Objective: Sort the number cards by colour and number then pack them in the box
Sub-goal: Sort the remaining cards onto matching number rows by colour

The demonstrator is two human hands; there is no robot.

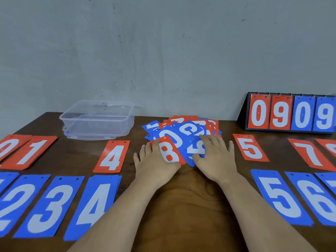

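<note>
A mixed pile of red and blue number cards [183, 128] lies at the middle back of the table. A red 8 card [169, 151] tilts off its front edge. My left hand [152, 160] pinches that card, index finger on its top corner and thumb beneath. My right hand [216, 157] rests with straight fingers on a blue card [195, 148] at the pile's front. An empty clear plastic box [96, 120] stands back left. Sorted stacks lie around: red 0 [7, 146], red 1 [32, 151], red 4 [112, 157], blue 2 [16, 202], blue 3 [51, 206], blue 4 [94, 206], red 5 [251, 148], red 7 [311, 153], blue 5 [281, 197], blue 6 [316, 197].
A black flip scoreboard [291, 113] reading 0 9 0 9 stands back right against the grey wall. More cards are cut off at the left and right edges. Bare brown table [181, 206] shows between my forearms.
</note>
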